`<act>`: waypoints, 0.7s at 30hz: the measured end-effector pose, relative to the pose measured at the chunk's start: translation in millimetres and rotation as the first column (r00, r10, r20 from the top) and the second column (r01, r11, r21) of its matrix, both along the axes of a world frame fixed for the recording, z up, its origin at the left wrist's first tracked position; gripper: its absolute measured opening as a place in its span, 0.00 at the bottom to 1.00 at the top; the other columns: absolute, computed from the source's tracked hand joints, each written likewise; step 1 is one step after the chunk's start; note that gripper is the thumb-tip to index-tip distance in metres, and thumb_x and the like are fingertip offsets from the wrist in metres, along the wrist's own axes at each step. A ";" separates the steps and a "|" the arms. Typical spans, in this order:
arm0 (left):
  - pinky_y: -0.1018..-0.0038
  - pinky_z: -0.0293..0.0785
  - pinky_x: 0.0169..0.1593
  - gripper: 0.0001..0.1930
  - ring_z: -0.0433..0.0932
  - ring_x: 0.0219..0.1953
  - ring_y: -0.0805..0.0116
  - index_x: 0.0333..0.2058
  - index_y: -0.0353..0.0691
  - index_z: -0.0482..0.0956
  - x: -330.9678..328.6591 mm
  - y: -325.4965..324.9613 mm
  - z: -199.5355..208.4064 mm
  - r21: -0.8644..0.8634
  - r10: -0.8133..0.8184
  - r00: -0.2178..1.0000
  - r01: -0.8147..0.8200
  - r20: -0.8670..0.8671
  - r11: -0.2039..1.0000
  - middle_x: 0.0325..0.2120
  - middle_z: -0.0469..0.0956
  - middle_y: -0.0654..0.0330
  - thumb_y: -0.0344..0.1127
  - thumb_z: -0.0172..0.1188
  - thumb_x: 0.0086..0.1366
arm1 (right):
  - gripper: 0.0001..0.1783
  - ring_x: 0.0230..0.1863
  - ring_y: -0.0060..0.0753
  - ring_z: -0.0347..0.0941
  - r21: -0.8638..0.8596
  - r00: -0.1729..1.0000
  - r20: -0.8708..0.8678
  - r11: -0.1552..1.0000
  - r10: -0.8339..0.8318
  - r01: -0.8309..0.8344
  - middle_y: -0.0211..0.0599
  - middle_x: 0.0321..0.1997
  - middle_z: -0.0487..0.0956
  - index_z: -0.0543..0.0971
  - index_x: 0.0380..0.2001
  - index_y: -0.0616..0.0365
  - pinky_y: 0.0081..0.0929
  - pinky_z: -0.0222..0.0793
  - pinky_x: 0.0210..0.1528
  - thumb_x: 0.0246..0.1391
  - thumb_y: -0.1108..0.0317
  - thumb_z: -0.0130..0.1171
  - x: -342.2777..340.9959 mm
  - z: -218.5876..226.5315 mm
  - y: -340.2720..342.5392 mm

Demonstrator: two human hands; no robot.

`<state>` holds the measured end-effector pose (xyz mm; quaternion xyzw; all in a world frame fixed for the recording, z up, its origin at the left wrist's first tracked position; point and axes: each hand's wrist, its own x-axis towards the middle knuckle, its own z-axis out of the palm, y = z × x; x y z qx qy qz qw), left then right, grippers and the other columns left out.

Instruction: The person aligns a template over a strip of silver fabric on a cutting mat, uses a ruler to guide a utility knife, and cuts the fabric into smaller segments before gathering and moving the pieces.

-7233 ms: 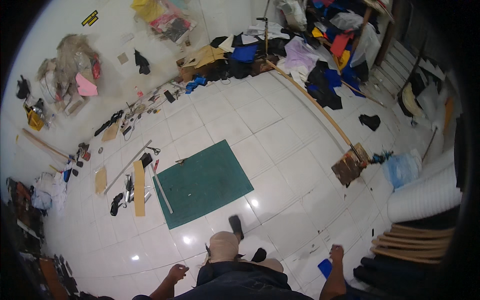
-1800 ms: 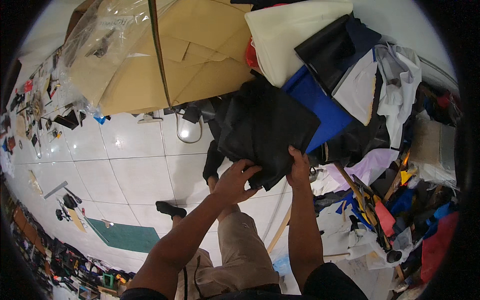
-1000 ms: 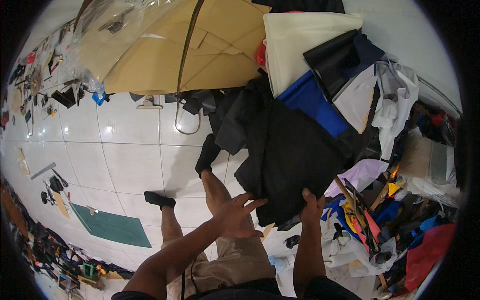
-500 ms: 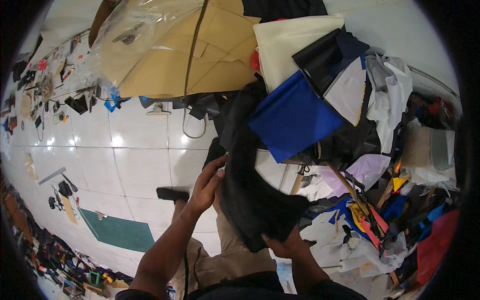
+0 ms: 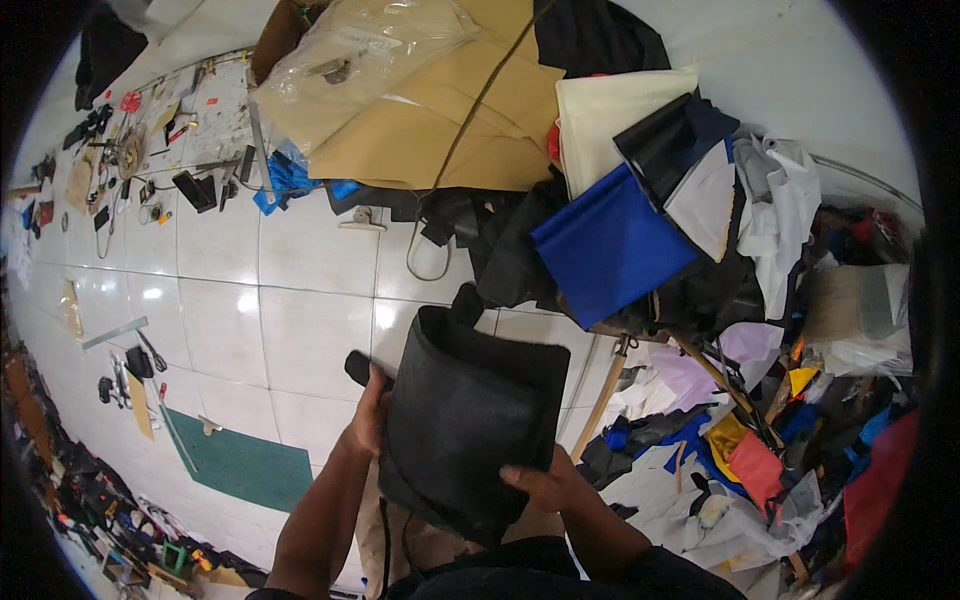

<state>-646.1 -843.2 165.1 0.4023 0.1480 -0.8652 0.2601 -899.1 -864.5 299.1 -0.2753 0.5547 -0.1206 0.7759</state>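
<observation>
A folded sheet of black, leather-like material (image 5: pixel 465 425) hangs between my hands above my lap, bent over into a loose loop. My left hand (image 5: pixel 371 412) is closed on its left edge, with some fingers hidden behind the sheet. At the lower right edge my right hand (image 5: pixel 538 486) grips it, thumb on the front face and fingers out of sight behind. Beyond the sheet a dark shoe (image 5: pixel 357 367) of mine shows on the white tiled floor (image 5: pixel 310 320).
A green cutting mat (image 5: pixel 245 462) lies on the floor to the left, near scissors (image 5: pixel 152 345) and a metal ruler (image 5: pixel 115 332). Brown paper (image 5: pixel 430 130) and plastic wrap lie ahead. Folded blue material (image 5: pixel 615 245) tops a pile at right, above coloured scraps (image 5: pixel 755 465).
The black sheet was narrow and curved edge-on; now its broad face is turned toward me. Both hands have moved with it, the left one lower and further left. The view has shifted slightly.
</observation>
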 end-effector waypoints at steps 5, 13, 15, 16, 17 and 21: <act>0.58 0.65 0.65 0.44 0.73 0.58 0.50 0.62 0.26 0.62 53.2 88.1 3.2 0.016 0.186 0.978 -0.185 -0.091 0.983 0.57 0.71 0.43 0.53 0.67 0.57 | 0.37 0.56 0.54 0.71 0.263 0.922 -0.095 0.884 -0.376 0.388 0.56 0.55 0.73 0.65 0.59 0.70 0.49 0.63 0.61 0.47 0.66 0.62 26.0 -37.2 22.1; 0.61 0.74 0.59 0.37 0.79 0.50 0.48 0.56 0.23 0.67 93.2 104.4 32.3 0.039 0.344 0.938 -0.343 -0.040 0.939 0.49 0.77 0.43 0.32 0.67 0.46 | 0.36 0.53 0.48 0.75 0.408 0.876 0.086 0.819 -0.475 0.404 0.54 0.55 0.75 0.69 0.58 0.67 0.45 0.71 0.58 0.50 0.56 0.62 67.7 -95.3 59.6; 0.62 0.74 0.59 0.36 0.79 0.49 0.47 0.56 0.24 0.69 96.1 111.5 41.0 0.015 0.331 0.943 -0.331 -0.033 0.944 0.48 0.78 0.43 0.31 0.67 0.45 | 0.34 0.54 0.43 0.75 0.534 0.867 0.029 0.741 -0.497 0.406 0.45 0.57 0.76 0.73 0.57 0.64 0.41 0.70 0.61 0.56 0.48 0.61 62.8 -137.8 92.8; 0.62 0.73 0.60 0.36 0.79 0.49 0.47 0.55 0.24 0.69 101.8 118.1 48.0 0.005 0.386 0.922 -0.386 -0.040 0.922 0.48 0.78 0.43 0.31 0.66 0.44 | 0.34 0.54 0.43 0.75 0.519 0.866 0.027 0.748 -0.499 0.414 0.45 0.57 0.76 0.73 0.57 0.64 0.41 0.70 0.61 0.56 0.48 0.61 76.0 -139.1 99.7; 0.62 0.73 0.60 0.36 0.79 0.49 0.47 0.54 0.24 0.70 104.2 124.4 51.7 -0.006 0.435 0.899 -0.436 -0.052 0.900 0.47 0.79 0.43 0.31 0.66 0.44 | 0.36 0.56 0.42 0.74 0.562 0.871 0.094 0.748 -0.482 0.353 0.46 0.58 0.75 0.72 0.58 0.63 0.43 0.68 0.62 0.56 0.46 0.61 92.7 -139.0 104.4; 0.60 0.73 0.60 0.35 0.79 0.49 0.46 0.54 0.25 0.71 107.3 148.8 57.1 -0.029 0.485 0.865 -0.492 -0.132 0.870 0.48 0.78 0.43 0.31 0.66 0.43 | 0.39 0.61 0.42 0.70 0.655 0.843 0.299 0.739 -0.448 0.160 0.48 0.63 0.72 0.69 0.62 0.60 0.47 0.64 0.65 0.57 0.41 0.60 143.7 -139.8 122.9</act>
